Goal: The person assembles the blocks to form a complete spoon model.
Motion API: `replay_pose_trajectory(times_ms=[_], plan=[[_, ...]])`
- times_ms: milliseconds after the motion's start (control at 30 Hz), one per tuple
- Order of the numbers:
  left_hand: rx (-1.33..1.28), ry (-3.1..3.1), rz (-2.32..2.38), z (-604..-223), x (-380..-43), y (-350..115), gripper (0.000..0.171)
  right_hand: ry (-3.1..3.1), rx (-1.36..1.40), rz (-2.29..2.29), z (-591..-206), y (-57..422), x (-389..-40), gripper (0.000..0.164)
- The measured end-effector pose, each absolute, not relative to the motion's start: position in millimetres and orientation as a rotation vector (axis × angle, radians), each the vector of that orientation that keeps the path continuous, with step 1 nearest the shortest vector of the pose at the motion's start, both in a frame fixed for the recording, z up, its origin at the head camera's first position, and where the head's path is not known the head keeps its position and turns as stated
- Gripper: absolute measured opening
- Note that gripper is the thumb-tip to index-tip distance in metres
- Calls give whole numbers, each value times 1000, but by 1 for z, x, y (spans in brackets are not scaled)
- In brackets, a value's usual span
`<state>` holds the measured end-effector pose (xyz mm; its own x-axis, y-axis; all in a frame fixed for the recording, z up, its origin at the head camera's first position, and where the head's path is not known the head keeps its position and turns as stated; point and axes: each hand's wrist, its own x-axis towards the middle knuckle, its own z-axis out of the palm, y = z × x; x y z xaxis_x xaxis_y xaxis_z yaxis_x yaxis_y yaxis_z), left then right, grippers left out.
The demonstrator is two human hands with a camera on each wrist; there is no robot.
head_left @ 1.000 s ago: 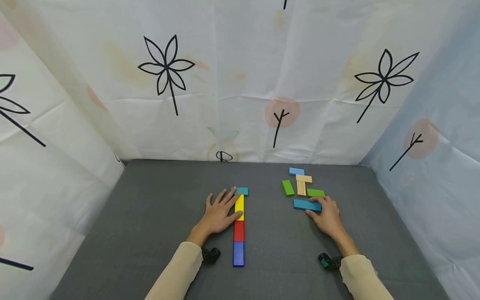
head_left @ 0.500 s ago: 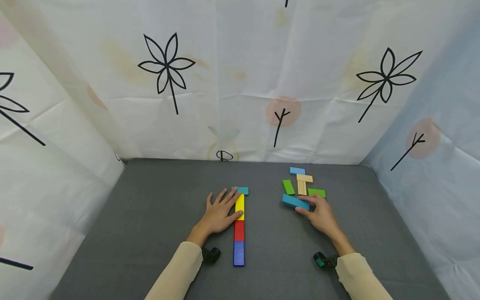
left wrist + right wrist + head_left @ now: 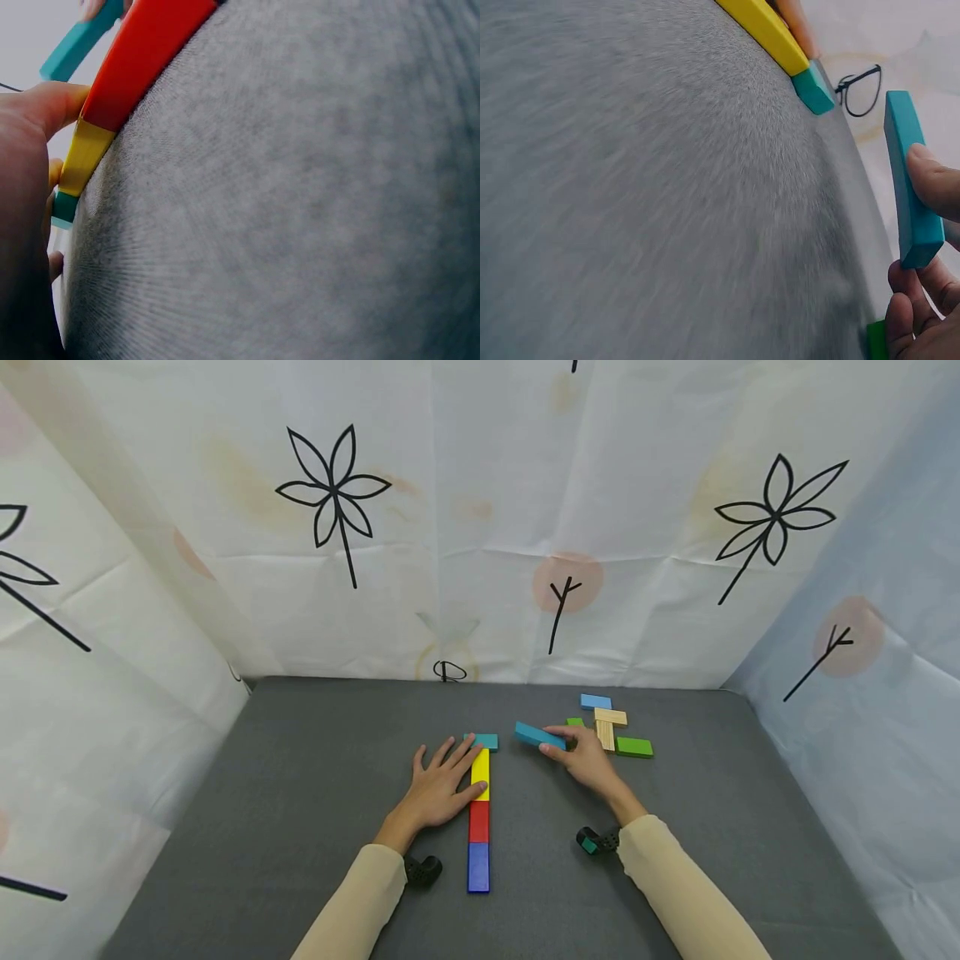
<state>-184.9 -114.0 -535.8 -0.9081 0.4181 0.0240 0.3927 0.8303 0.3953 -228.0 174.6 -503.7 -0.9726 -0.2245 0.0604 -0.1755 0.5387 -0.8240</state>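
My right hand (image 3: 592, 764) pinches a blue block (image 3: 540, 736) by its right end, between thumb and fingers. The right wrist view shows that block (image 3: 909, 187) raised off the table. With fingers spread, my left hand (image 3: 437, 792) rests on the column of blocks, its thumb against the yellow block (image 3: 480, 768) and a fingertip at the teal block (image 3: 486, 742). That teal block lies crosswise at the column's far end, touching the yellow one. Below the yellow follow a red block (image 3: 478, 822) and a dark blue block (image 3: 477, 868), end to end.
To the right lie a light blue block (image 3: 596, 702), two natural wood blocks (image 3: 604, 735) set in a T, and a green block (image 3: 634, 747). Another green block (image 3: 575, 722) is partly behind my right hand. A printed white cloth (image 3: 480, 610) hangs behind the grey table (image 3: 330, 760).
The right hand has carried the blue block up and leftward from beside the green blocks toward the column's far end. The left hand has stayed in place.
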Motion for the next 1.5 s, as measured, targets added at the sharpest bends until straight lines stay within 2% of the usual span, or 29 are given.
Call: replay_pose_trajectory(times_ms=[300,633,1200,1500], plan=[[647,2941,609,-539,-187,-113,71,2697,-400,-1402,-506,137,-254,33],[634,2932,605,-542,-189,-114,71,2711,-425,-1350,-509,114,-271,34],[630,2930,596,-535,-187,-114,71,2748,-599,-1109,-510,93,-280,34],[630,2920,606,-537,-189,-114,72,2737,-503,-994,-506,87,-282,38]])
